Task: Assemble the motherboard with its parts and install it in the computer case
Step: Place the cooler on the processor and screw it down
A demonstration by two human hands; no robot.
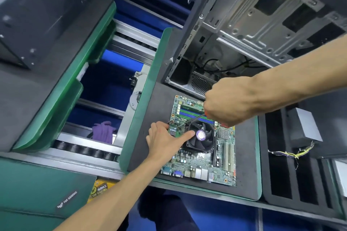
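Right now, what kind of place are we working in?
Most likely a computer assembly line workstation. A motherboard lies on a green-edged foam pallet beside an open computer case, and a roller conveyor track runs alongside.

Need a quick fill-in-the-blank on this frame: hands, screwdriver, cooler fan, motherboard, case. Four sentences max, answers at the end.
1. The right hand grips a ____, its tip at the fan's upper left corner.
2. The left hand has a finger pressed on the cooler fan, which sits on the ____.
3. The motherboard lies on a dark mat with a ____ edge.
4. The open computer case stands ____ the motherboard, farther from the person.

Missing words: screwdriver; motherboard; green; behind
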